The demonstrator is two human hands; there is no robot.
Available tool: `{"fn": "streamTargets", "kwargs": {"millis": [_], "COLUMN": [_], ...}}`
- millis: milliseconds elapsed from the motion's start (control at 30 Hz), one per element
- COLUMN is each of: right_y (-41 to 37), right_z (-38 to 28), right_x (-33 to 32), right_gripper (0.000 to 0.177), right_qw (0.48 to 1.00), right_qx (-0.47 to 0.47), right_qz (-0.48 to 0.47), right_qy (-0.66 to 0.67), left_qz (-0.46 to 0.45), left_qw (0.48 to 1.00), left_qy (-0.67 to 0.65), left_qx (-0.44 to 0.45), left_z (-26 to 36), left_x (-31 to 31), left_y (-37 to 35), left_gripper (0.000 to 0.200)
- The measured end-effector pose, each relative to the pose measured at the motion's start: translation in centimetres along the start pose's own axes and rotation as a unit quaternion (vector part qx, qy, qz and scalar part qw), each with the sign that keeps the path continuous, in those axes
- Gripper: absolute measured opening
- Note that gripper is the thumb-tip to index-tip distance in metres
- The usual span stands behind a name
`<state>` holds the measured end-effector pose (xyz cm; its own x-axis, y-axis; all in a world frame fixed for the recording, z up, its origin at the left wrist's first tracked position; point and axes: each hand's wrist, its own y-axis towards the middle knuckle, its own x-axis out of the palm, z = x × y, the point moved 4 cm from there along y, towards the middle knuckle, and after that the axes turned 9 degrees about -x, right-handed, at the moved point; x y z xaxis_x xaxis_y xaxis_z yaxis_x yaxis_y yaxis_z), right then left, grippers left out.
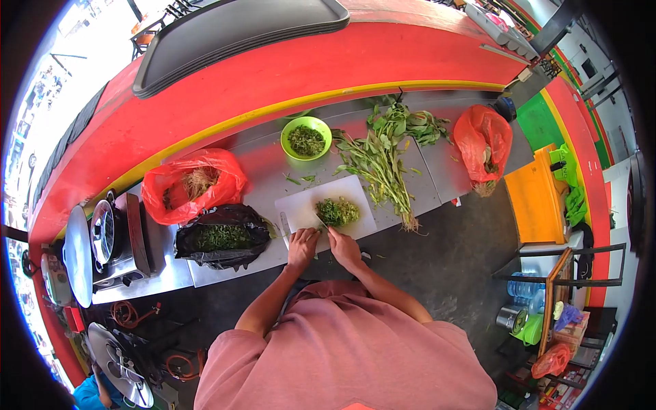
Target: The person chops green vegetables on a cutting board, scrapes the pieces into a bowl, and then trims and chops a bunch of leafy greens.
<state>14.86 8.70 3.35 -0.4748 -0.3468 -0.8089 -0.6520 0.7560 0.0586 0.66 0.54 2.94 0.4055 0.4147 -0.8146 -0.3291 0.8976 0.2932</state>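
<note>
Chopped greens point(339, 212) lie in a pile on the white cutting board point(294, 208). My right hand point(344, 247) is closed on a knife point(322, 221), whose blade touches the left side of the pile. My left hand point(303, 246) rests at the board's front edge, left of the knife, its fingers bent; what they hold, if anything, is hidden. Behind the board stands a green bowl point(305, 138) of cut greens. Long leafy stems with roots point(383, 167) lie to the right of the board. A black bag point(222, 236) of chopped leaves sits to its left.
A red bag point(194, 186) with roots is at the back left, another red bag point(482, 140) at the far right. A pot point(104, 232) sits on the stove at the left end. Black trays point(239, 37) rest on the red ledge. Another person's blue sleeve point(87, 394) shows at bottom left.
</note>
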Motion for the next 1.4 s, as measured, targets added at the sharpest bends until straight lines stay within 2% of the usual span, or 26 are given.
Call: {"fn": "streamTargets", "kwargs": {"millis": [233,400,600,700,767,900,1033,1100,1333,1400], "right_y": [-1.4,-0.4,0.2,-0.5,-0.7,0.1,0.7,0.2,-0.9,-0.3], "right_z": [-0.1,-0.3,-0.2,-0.3,-0.2,-0.2,0.0,0.1,-0.5,-0.8], "right_x": [-0.1,-0.1,0.0,0.3,0.3,0.3,0.6,0.6,0.6,0.5], "right_gripper": [0.031,0.031,0.031,0.032,0.032,0.031,0.031,0.031,0.031,0.031], "right_qw": [0.999,0.999,1.000,0.999,0.999,0.999,1.000,0.999,0.998,0.998], "right_qx": [0.004,-0.001,-0.002,-0.002,-0.004,-0.018,-0.004,-0.027,-0.001,-0.038], "right_qz": [-0.037,-0.037,-0.014,-0.030,-0.038,-0.044,-0.023,0.000,-0.061,-0.056], "right_qy": [0.021,-0.007,0.021,0.032,0.022,-0.012,0.002,0.026,0.021,-0.002], "left_qz": [-0.007,-0.012,-0.031,0.004,-0.017,-0.035,-0.050,-0.054,-0.063,-0.061], "left_qw": [1.000,0.999,0.999,1.000,1.000,0.999,0.998,0.998,0.997,0.997], "left_qy": [-0.017,-0.028,-0.010,-0.018,-0.007,0.007,0.026,0.025,0.033,0.042], "left_qx": [-0.010,-0.025,-0.037,-0.016,0.020,0.034,0.040,0.031,0.009,0.012], "left_z": [-0.6,-0.7,-0.8,-0.9,-1.2,-1.0,-1.0,-1.0,-0.7,-0.5], "left_x": [0.7,0.9,1.0,0.9,1.0,0.5,0.1,0.2,0.4,0.4], "left_y": [-0.3,-0.5,-0.3,-0.4,-0.5,-0.4,-0.5,-0.9,-1.7,-1.8], "left_gripper": [0.028,0.026,0.024,0.025,0.025,0.026,0.033,0.034,0.041,0.043]}}
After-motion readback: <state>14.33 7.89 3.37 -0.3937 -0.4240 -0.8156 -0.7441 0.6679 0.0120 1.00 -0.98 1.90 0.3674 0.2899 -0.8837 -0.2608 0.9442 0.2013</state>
